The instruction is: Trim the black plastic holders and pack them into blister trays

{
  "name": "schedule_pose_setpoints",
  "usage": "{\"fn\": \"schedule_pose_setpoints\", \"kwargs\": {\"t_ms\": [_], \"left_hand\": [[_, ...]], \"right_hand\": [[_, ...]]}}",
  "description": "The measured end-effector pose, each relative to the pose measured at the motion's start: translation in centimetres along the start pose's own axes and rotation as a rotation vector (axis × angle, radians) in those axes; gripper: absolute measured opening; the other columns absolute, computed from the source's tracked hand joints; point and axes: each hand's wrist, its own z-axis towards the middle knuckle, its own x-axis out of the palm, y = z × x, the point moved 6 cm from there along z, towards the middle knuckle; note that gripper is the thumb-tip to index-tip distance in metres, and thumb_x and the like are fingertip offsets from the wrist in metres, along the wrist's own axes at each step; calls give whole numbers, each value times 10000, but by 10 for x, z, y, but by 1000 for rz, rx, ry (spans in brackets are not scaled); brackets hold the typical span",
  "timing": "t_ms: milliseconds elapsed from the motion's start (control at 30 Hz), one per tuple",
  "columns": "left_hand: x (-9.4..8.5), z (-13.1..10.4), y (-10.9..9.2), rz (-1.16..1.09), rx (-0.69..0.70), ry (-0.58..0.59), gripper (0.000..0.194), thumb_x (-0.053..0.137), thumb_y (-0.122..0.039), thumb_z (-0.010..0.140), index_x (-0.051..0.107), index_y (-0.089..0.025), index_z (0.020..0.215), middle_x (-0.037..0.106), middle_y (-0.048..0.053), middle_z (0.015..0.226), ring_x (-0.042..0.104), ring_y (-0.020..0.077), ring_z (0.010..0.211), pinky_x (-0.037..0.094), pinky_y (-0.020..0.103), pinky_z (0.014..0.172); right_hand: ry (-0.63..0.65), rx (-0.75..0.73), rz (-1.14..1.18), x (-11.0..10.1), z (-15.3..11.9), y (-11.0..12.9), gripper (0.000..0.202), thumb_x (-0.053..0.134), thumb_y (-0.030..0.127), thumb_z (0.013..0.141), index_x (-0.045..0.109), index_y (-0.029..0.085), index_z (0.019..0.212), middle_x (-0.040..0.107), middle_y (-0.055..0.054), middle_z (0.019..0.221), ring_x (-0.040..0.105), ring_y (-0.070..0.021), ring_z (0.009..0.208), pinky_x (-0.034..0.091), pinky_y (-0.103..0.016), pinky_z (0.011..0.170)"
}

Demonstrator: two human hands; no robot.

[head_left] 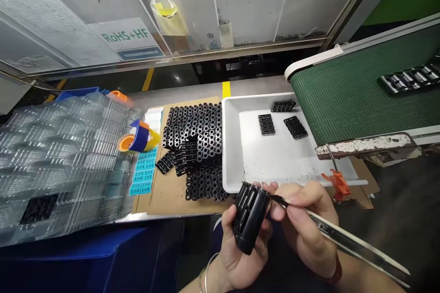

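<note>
My left hand (237, 256) is closed around a black ribbed plastic part (252, 222), tilted up before me. My right hand (311, 219) grips a utility knife (354, 242) with a long pale handle. Its dark blade reaches the top edge of the plastic part; whether it cuts into it I cannot tell. Beyond my hands stands a white tray (237, 185) with a few similar black parts, one of them a flat ribbed piece (266, 124). Left of it, many black parts (194, 132) stand in stacked rows on cardboard (165, 206).
A green conveyor belt (343, 87) at the right carries more black parts (410, 78). An orange clamp (338, 185) sits by the tray's corner. Stacked clear plastic trays (68, 155) fill the left, with tape rolls (137, 137) and blue labels (142, 171) beside them.
</note>
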Motion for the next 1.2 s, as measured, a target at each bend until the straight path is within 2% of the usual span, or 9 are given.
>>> {"fn": "schedule_pose_setpoints", "kwargs": {"t_ms": [233,333,500,667,767,967,1033,1100,1200], "left_hand": [[-2,0,3,-24,-20,-14,280,716,-376,917,752,-188,1121,809,-28,1095,742,-18,941,432,-103,649],[-7,-2,3,29,-23,-64,267,747,-414,884,772,-203,1046,813,-25,1063,747,-16,879,435,-99,616],[-18,-4,2,92,-15,-119,314,775,-487,841,786,-215,998,816,-15,1011,738,-24,835,424,-108,621],[-22,-6,0,123,0,-143,380,774,-522,828,767,-242,1085,815,-26,994,735,-21,808,432,-95,618],[-19,-6,-1,159,15,-158,325,779,-523,821,782,-235,971,805,-27,946,722,-17,796,442,-83,627],[-25,-7,-4,197,45,-191,365,771,-537,820,779,-227,1011,783,-8,842,717,18,783,469,-47,633],[-26,-8,-6,201,64,-172,377,759,-530,836,771,-218,1048,771,-13,796,713,19,762,469,-43,621],[-24,-8,-10,223,96,-144,375,736,-528,858,761,-232,1086,767,-14,791,715,32,752,490,-18,621],[-15,-8,-15,313,122,-73,348,677,-525,899,740,-302,1159,788,16,1024,751,106,870,582,106,709]], "right_hand": [[34,-72,-20,-2,-3,0,175,555,155,1007,638,294,1071,640,43,802,631,-108,760,540,-489,1079],[37,-77,-38,-2,-4,0,166,559,161,1006,639,295,1062,639,40,786,623,-117,732,549,-527,1059],[42,-61,-50,-2,-4,0,181,562,170,1001,655,316,1054,639,52,760,649,-109,684,531,-479,1087],[66,-61,-49,0,-3,0,165,572,192,1001,666,317,1052,651,56,753,662,-109,669,511,-469,1105],[46,-31,-6,-2,-4,-3,168,581,202,993,666,337,1043,650,57,744,650,-115,681,511,-454,1105],[91,33,-5,-1,-5,-6,129,599,281,991,684,367,1036,656,51,726,655,-149,636,456,-548,1137],[132,51,25,2,-2,-4,114,599,285,990,679,354,1033,663,60,708,668,-145,643,444,-523,1152],[146,77,69,2,1,-2,113,604,259,985,679,338,1016,681,71,707,682,-124,659,441,-438,1167],[103,123,124,-3,8,2,105,622,248,976,695,323,988,707,82,723,689,-89,658,463,-337,1149]]}}
